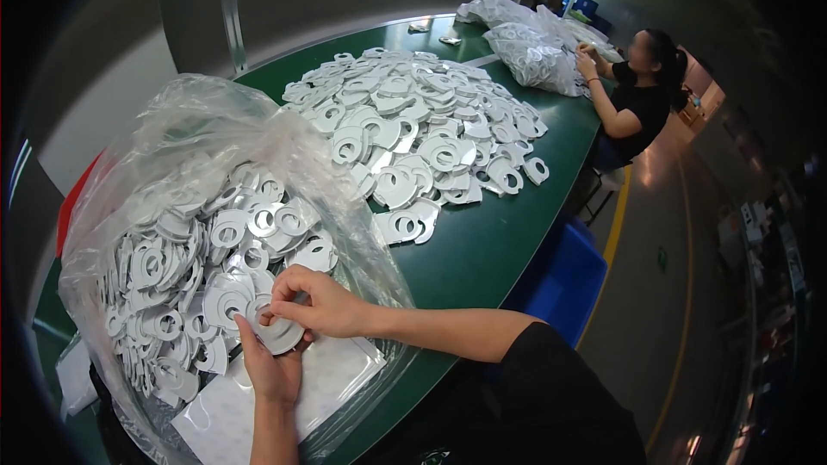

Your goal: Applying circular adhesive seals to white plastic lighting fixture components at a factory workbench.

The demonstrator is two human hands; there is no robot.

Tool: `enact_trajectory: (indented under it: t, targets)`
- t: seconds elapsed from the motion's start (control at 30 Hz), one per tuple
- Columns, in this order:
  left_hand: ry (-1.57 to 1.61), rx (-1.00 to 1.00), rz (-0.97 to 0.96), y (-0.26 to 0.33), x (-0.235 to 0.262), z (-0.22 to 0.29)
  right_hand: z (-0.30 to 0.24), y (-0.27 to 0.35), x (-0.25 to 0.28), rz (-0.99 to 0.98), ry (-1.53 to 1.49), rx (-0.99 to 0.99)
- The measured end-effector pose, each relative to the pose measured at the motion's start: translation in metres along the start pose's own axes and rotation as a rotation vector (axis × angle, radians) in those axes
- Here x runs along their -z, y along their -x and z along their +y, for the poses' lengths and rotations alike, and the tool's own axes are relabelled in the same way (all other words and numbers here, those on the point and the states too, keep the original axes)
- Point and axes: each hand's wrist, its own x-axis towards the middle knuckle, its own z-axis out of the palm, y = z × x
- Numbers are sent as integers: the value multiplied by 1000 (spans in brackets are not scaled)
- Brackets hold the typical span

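Observation:
My left hand [274, 372] is closed around the lower edge of a white ring-shaped plastic part [282, 338], palm up with the thumb along its side. My right hand [320, 303] reaches over from the right, its fingertips pinched at the ring's upper edge and centre hole. Both hands are above the mouth of a large clear plastic bag [220, 112]. Many similar white parts [159, 263] lie heaped inside the bag, just beyond my hands. Under my wrists is a pale flat sheet [332, 379] in the bag's near side.
A big pile of white ring parts [422, 116] spreads over the green table [482, 258]. Farther back stand filled clear bags [534, 47], beside a seated co-worker [637, 90] handling something there. A blue bin [560, 280] sits below the table's right edge.

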Motion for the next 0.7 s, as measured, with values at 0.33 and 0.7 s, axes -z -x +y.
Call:
enact_trajectory:
  t: [0.33,0.7]
  targets:
    - [78,43,-112,-7,8,-6,-9,1,6,73,-57,-152]
    - [56,76,-69,-2,8,2,-11,-2,-4,37,-98,-174]
